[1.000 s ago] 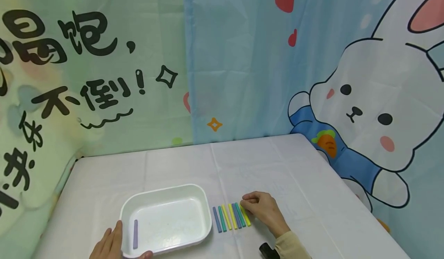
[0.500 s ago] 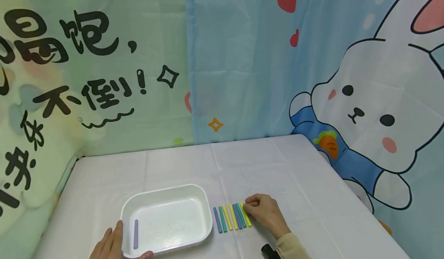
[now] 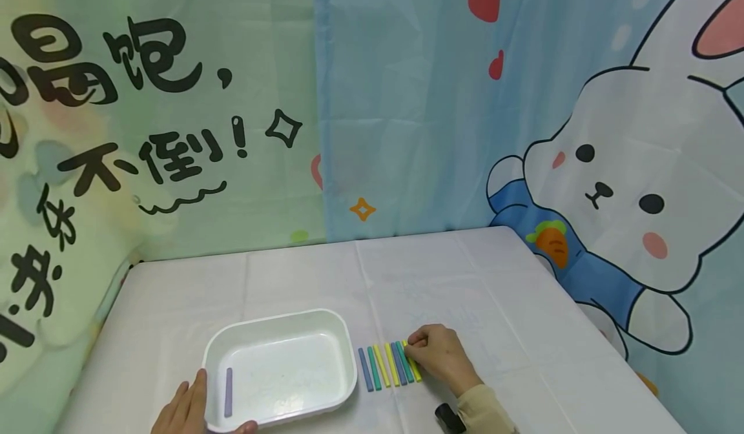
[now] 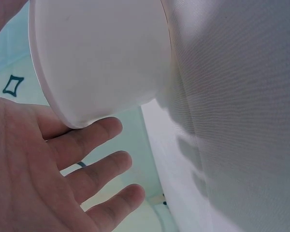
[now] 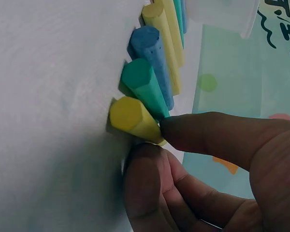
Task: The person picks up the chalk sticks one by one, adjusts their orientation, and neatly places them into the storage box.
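A white plastic tray (image 3: 279, 369) lies on the table with one purple chalk stick (image 3: 228, 392) inside, near its left wall. My left hand (image 3: 185, 408) rests against the tray's near left corner, thumb at the front rim; in the left wrist view its fingers (image 4: 94, 137) are nearly straight beside the wall. Right of the tray, several blue, green and yellow chalk sticks lie in a row. My right hand (image 3: 443, 358) pinches the far end of the rightmost yellow chalk stick (image 5: 130, 116), which lies beside a green chalk stick (image 5: 144, 84).
A black object (image 3: 449, 418), only partly seen, is by the right sleeve. The white-covered table (image 3: 302, 279) meets a printed curtain (image 3: 407, 130) with a rabbit and lettering behind and beside it.
My right hand stays at the rightmost yellow chalk stick, shifting only slightly. The left hand, tray and other chalk sticks keep their places; the head view drifts a little.
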A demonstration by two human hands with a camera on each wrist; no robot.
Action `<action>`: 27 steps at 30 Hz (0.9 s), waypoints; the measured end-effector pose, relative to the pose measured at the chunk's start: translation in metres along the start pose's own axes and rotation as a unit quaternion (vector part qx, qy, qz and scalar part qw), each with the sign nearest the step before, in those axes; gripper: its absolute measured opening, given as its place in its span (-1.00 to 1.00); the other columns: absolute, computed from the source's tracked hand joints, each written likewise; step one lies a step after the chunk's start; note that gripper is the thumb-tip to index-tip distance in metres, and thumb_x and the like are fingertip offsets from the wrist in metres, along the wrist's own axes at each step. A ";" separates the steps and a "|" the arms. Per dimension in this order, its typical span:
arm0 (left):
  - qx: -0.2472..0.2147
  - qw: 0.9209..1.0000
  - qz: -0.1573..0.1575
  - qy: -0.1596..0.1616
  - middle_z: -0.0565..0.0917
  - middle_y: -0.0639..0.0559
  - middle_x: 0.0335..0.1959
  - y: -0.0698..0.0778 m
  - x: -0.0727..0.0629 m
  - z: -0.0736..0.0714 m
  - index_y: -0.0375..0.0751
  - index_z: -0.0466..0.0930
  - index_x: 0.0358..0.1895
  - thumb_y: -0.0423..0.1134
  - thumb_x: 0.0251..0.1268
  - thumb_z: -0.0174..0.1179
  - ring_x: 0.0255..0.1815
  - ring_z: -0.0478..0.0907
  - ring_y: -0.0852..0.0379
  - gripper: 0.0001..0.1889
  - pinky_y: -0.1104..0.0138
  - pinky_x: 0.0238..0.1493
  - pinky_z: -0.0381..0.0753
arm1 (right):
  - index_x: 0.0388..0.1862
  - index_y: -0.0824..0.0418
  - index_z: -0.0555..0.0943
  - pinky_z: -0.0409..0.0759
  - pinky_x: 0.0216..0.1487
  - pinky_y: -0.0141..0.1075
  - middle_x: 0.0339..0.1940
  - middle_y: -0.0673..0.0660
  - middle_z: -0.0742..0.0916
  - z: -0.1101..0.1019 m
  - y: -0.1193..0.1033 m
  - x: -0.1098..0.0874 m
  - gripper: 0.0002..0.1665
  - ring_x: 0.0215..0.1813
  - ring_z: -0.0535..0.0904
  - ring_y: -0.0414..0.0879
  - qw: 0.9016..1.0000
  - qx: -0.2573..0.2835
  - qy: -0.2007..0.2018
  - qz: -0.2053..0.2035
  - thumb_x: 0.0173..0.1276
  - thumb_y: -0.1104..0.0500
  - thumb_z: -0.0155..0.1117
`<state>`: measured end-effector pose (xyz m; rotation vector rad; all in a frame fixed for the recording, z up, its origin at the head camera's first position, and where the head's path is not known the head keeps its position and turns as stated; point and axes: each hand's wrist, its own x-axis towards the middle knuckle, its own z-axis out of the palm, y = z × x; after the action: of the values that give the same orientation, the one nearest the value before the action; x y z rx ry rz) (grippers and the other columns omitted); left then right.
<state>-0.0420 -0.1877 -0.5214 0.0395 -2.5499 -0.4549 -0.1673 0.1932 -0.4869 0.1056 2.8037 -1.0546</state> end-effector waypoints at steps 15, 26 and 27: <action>0.002 0.999 -0.018 -0.028 0.64 -0.53 0.02 0.002 -0.001 -0.004 -0.56 0.45 0.26 0.54 -0.41 0.47 0.05 0.59 -0.48 0.30 -0.21 -0.06 0.63 | -0.32 0.27 0.75 0.67 -0.32 -0.20 -0.45 0.02 0.73 0.000 0.002 0.002 -0.87 -0.38 0.63 -0.14 1.000 0.010 -0.006 0.008 0.19 0.22 0.46; 0.017 0.996 -0.036 -0.077 0.57 -0.58 0.11 0.003 0.002 -0.006 -0.58 0.38 0.33 0.61 -0.37 0.40 0.16 0.53 -0.47 0.36 -0.20 0.06 0.59 | -0.21 0.23 0.75 0.67 -0.19 -0.14 -0.37 0.02 0.75 -0.002 0.003 0.002 -0.76 -0.32 0.64 -0.13 0.995 0.077 0.017 0.053 0.24 0.09 0.44; 0.019 0.996 -0.038 -0.084 0.56 -0.58 0.13 0.003 0.002 -0.007 -0.58 0.36 0.34 0.61 -0.36 0.39 0.17 0.51 -0.48 0.37 -0.20 0.08 0.58 | -0.20 0.23 0.75 0.68 -0.20 -0.15 -0.37 0.03 0.75 -0.002 0.003 0.002 -0.75 -0.33 0.65 -0.12 0.994 0.090 0.018 0.055 0.24 0.09 0.44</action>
<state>-0.0396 -0.1875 -0.5141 0.1167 -2.7305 -0.4572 -0.1688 0.1964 -0.4876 0.2986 2.6927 -1.2877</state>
